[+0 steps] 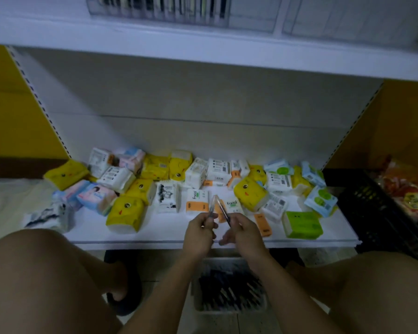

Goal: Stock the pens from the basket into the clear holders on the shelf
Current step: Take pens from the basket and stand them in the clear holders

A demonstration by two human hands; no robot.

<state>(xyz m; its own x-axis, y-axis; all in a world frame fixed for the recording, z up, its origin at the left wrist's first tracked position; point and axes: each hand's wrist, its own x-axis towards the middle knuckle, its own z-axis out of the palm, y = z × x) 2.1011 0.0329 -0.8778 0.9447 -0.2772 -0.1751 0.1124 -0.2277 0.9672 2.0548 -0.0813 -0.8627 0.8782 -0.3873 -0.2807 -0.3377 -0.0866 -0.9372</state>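
Top of view: upper shelf (203, 51) carrying clear holders (251, 18), the left part packed with dark upright sticks, likely pens, the right part seemingly unfilled, though blurred. Below, lower shelf (167, 230) littered with tissue packs (126, 213).

On the floor between the knees, under both forearms: basket (227, 310), heaped with dark pens.

Over the front lip of the lower shelf: left hand (199, 231) and right hand (244, 231) close together, each with fingers curled round one pen. Left pen (212, 208) near upright, leaning slightly right. Right pen (223, 210) leaning left. Upper ends nearly meeting in a narrow inverted V; cannot tell whether touching.

Long axes of both pointing up and away, roughly toward the holders. Holders well above and beyond both hands, ahead and slightly right, with the right hand a shade nearer the unfilled part.

Likely needed next: a long upward reach, pens kept end-on for dropping in upright. Judged far from finished, given the load in the basket.
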